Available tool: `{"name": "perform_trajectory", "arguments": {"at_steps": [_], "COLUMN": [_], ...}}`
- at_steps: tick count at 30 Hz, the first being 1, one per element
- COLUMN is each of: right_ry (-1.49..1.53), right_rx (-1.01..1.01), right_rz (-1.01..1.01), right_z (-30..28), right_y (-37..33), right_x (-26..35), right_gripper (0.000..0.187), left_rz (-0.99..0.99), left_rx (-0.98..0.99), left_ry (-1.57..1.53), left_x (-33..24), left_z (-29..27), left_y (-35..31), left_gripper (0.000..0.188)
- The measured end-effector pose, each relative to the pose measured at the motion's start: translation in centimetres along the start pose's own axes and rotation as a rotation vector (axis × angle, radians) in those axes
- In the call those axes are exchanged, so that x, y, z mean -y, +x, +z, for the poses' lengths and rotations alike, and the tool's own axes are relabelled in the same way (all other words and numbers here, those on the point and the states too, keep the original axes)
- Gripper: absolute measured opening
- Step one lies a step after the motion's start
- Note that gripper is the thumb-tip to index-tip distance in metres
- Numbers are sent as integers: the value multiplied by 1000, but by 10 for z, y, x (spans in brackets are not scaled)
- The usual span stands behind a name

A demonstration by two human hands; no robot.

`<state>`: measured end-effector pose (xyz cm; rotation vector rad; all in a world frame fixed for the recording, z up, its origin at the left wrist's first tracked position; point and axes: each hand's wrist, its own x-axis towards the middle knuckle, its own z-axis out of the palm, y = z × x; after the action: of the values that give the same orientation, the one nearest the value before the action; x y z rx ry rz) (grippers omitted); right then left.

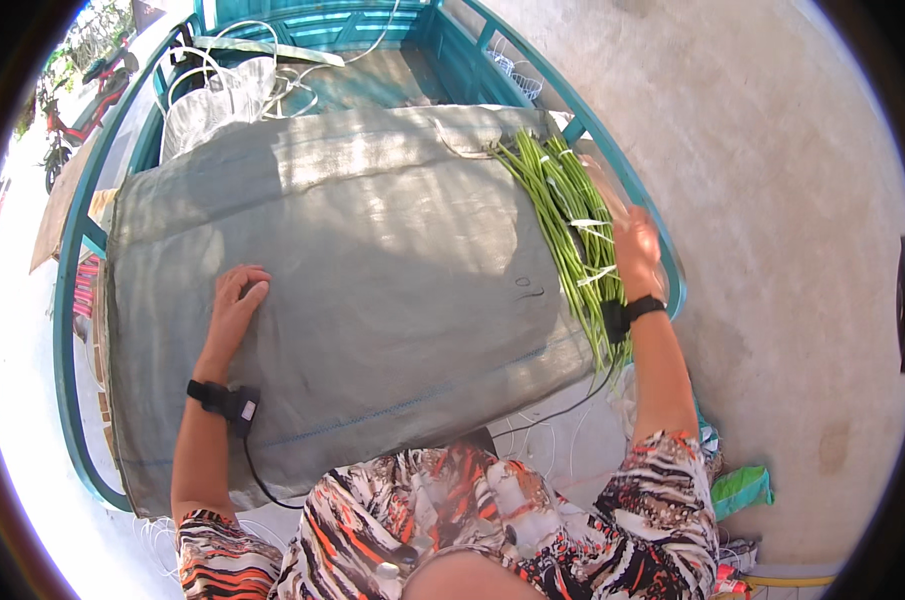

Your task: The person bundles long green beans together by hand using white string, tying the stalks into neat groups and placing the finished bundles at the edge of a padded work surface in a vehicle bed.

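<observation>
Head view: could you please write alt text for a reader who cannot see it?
A person's right hand, blurred, is at the right edge of long green stalks bound with white ties, lying on a grey sheet across a teal cart. The loosely curled left hand is at the sheet's left side; a translucent plastic bag is beyond.

I see bright green stalks [562,215] just left of the right hand [637,245], bound with white ties [590,224]. Around the left hand [237,305] I get dull grey cloth [372,280], dappled paler beyond that hand and crossed by a thin blue line [372,416] on its near side. Right of the right hand, the rail [627,180] reads teal to me and the floor [772,200] beige. Behind each hand I spot a black strap [647,306], then a shirt [372,510] streaked orange, black and white.
</observation>
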<state>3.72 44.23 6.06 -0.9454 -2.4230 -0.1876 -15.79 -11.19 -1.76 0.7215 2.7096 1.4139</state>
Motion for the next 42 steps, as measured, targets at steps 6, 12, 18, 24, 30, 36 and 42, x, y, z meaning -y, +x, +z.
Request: {"name": "perform_trajectory", "arguments": {"at_steps": [6,12,18,24,30,36,42], "right_ry": [120,-94,-84,222,1240,923,1043], "right_rx": [185,103,248,190,790,912,963], "right_rz": [-226,-201,-158,-114,292,-469,-195], "right_z": [41,70,68,34,-15,-30,-29], "right_y": [-37,-25,-24,-37,-96,-178,-199], "right_x": [57,69,70,116,209,251,252], "right_gripper": [31,29,20,20,30,27,28], "left_rz": [-429,-388,-366,-335,-328,-442,-399], "left_rx": [162,312,348,442,743,812,640], "left_ry": [-768,-1183,-1640,-1688,-1622,-1579,-1724], "left_x": [-36,-33,3,-6,-15,-13,6], "left_z": [-8,33,54,50,44,54,61], "left_y": [17,39,38,39,38,38,38], "left_gripper": [24,30,38,39,49,46,35]}}
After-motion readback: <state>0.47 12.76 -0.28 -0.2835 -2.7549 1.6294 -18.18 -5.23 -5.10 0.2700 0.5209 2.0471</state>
